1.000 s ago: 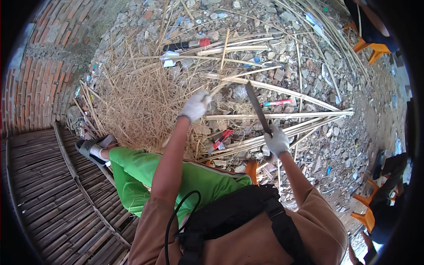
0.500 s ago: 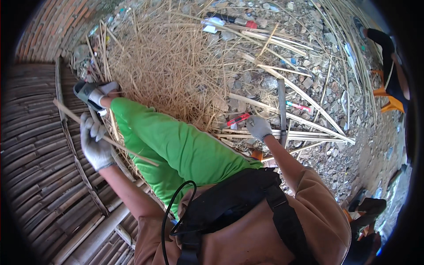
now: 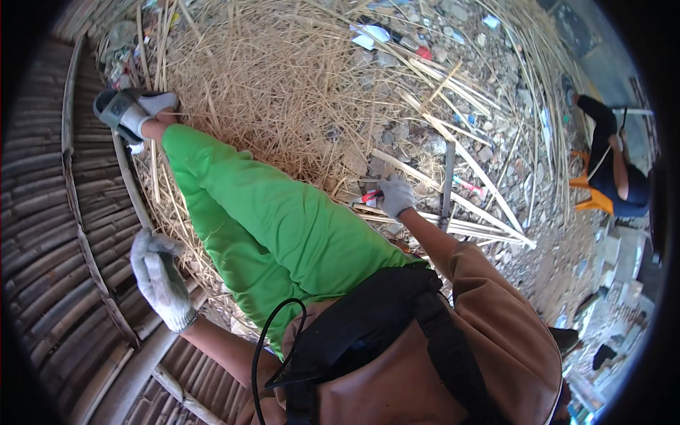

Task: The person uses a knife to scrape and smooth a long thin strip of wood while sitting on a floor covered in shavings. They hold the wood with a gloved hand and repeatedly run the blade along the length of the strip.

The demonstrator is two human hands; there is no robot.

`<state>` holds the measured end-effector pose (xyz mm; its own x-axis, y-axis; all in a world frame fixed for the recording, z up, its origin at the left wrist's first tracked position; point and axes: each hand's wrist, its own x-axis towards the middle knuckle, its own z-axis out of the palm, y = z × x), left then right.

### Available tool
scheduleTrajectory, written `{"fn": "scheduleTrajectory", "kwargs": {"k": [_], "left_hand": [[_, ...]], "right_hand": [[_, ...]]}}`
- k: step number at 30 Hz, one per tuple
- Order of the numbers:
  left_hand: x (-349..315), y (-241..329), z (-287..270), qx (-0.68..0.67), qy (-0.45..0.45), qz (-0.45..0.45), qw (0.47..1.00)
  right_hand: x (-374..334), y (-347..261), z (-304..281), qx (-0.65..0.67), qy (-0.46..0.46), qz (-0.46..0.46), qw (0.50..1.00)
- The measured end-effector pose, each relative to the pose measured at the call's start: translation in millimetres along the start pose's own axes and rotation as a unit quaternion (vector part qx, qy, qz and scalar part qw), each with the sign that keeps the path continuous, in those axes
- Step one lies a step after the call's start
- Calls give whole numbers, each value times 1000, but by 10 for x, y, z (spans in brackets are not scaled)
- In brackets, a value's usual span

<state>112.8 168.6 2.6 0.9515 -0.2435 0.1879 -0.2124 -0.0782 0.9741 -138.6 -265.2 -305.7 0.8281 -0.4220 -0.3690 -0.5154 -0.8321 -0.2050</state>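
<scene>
My left hand (image 3: 161, 280), in a white knit glove, is raised over the slatted bamboo platform (image 3: 42, 234) at the left. Its fingers reach upward with the thumb apart, and no stick shows in it. On the right, my gloved right hand (image 3: 398, 197) is closed on the end of a red utility knife (image 3: 370, 196), low over the littered ground beside my green-clad leg (image 3: 276, 205). The fingers partly cover the knife. Split bamboo strips (image 3: 482, 227) lie just right of that hand, along with a dark bar (image 3: 448, 180).
Dry straw shavings (image 3: 262, 85) spread beyond my legs. A red-and-teal tool (image 3: 469, 187) lies among stones and strips. Long bamboo strips (image 3: 528, 78) run along the far right. Another person (image 3: 620, 170) sits there on an orange stool (image 3: 591, 195), holding a thin strip.
The thin bamboo stick has left my left hand, which has lowered slightly. My right hand has shifted a little left along the red knife. The view has turned somewhat, showing more of the other person.
</scene>
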Motion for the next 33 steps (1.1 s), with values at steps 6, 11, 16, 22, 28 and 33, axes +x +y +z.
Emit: {"fn": "scheduleTrajectory", "kwargs": {"k": [6,11,16,22,28,33], "left_hand": [[480,1186,684,-286,-318,231,874],[323,1433,907,-343,-298,275,847],[197,1449,924,-325,-365,263,832],[364,1141,633,-309,-437,193,822],[686,373,1737,-472,-301,-55,827],[361,-836,2300,-537,-237,-321,744]], "right_hand": [[-3,94,-97,59,-6,-6,998],[-94,266,-85,64,71,59,994],[-4,541,-154,25,144,147,978],[147,790,-306,38,-10,126,991],[439,1218,-547,114,187,198,955],[981,1966,-795,66,261,216,938]]}}
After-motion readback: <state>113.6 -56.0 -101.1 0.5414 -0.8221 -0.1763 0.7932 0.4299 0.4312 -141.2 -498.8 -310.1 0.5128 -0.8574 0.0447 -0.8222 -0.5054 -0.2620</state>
